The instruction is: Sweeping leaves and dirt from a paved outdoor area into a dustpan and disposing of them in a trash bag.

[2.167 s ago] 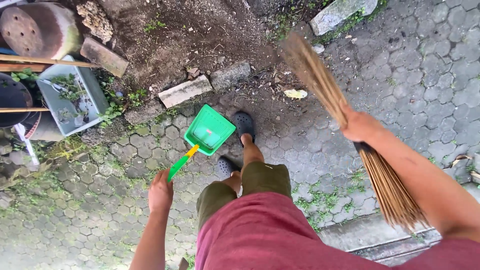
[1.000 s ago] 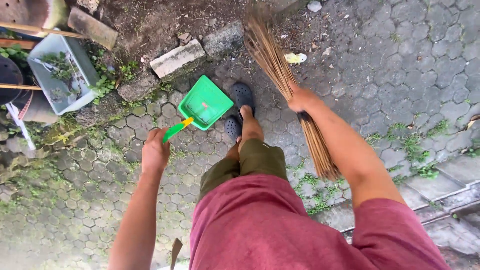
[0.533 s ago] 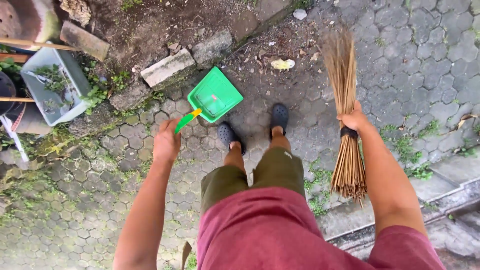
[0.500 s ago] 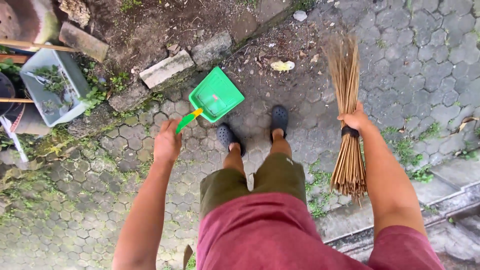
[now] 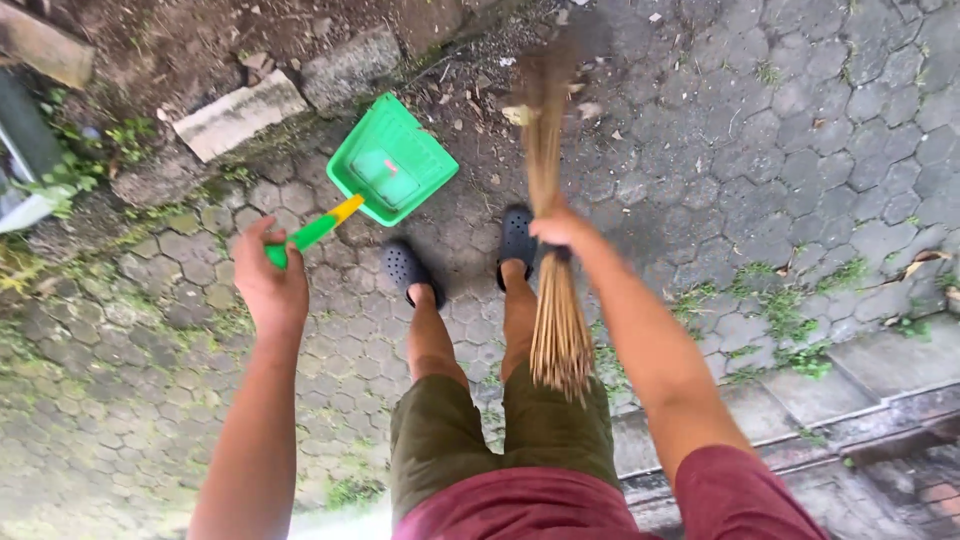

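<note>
My left hand (image 5: 272,290) is wrapped tight on the green dustpan (image 5: 392,170) handle, pan beyond my fingertips, right hand (image 5: 560,230) clenching the stick broom (image 5: 548,200); a hard flick could scatter debris past it.

No packages, signs or screens by my feet. One small reddish label-like patch inside the green dustpan (image 5: 392,170); too small to be sure.
</note>
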